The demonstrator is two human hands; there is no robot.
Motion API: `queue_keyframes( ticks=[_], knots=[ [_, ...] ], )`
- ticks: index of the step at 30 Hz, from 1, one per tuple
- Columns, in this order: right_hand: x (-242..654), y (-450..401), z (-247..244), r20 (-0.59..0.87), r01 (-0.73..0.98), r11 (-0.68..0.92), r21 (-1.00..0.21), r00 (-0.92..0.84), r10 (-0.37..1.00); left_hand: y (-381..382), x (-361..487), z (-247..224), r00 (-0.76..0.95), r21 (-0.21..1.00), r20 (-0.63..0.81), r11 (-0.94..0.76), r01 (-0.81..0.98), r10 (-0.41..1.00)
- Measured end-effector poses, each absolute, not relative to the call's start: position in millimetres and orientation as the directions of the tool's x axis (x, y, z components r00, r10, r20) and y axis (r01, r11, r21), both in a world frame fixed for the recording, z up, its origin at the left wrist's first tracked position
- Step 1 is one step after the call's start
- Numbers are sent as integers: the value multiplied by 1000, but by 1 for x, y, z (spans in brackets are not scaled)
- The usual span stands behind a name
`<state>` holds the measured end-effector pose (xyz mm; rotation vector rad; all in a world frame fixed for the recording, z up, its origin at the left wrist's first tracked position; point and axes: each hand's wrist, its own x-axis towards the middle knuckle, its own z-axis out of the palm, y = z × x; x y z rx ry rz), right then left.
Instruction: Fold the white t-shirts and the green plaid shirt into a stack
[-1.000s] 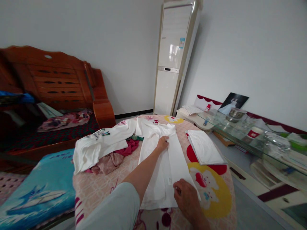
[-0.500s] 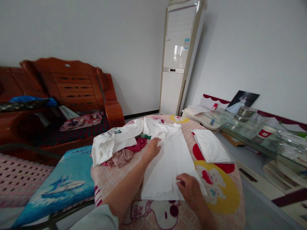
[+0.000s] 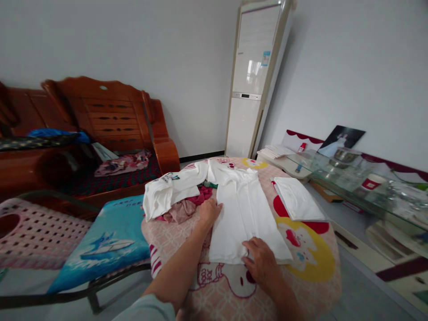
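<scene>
A white short-sleeved shirt (image 3: 245, 214) lies spread on the round table, its collar end away from me. My left hand (image 3: 210, 213) is at the shirt's left side edge, fingers bent in and closed on the cloth there. At the bottom hem my right hand (image 3: 260, 257) has its thumb and forefinger close together on the fabric, with a small crease between them. Left of the shirt, another white garment (image 3: 160, 194) with a dark and green print rests on crumpled pink and red clothes (image 3: 183, 210). A folded white garment (image 3: 299, 199) lies on the right.
A patterned pink tablecloth (image 3: 281, 298) covers the table. A blue cushion (image 3: 110, 236) sits on a chair at the left. Behind it stands a wooden sofa (image 3: 113, 120). A glass-topped cabinet (image 3: 337, 187) with cups and bowls is on the right, and a tall air conditioner (image 3: 249, 89) fills the corner.
My left hand has slid from the top of the shirt to its left edge. My right hand has closed in on the bottom hem. The view has shifted slightly left.
</scene>
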<state>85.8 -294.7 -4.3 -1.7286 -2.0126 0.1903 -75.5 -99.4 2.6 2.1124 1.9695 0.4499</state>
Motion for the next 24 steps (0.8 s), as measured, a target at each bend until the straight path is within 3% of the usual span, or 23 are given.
queue_keyframes(
  ticks=[7, 12, 15, 18, 21, 24],
  knots=[
    [79, -296, -19, 402, 895, 256, -366, -97, 911, -110, -74, 6, 76, 343, 43, -86, 935, 996],
    [80, -294, -19, 478, 784, 288, -550, 13, 878, -109, -76, 7, 115, 393, 21, -114, 912, 993],
    [79, -292, -12, 421, 648, 264, -715, 97, 902, -108, -78, 5, 121, 416, 36, -125, 901, 992],
    [79, -289, -8, 272, 468, 154, -870, 197, 942, -109, -78, 4, 107, 416, 49, -118, 902, 993],
    [78, -283, -9, 189, 404, 78, -911, 244, 951, -112, -76, 4, 95, 395, 40, -104, 913, 995],
    [76, -276, -13, 249, 451, 114, -885, 251, 935, -116, -76, 3, 82, 357, 37, -90, 930, 996]
  ],
)
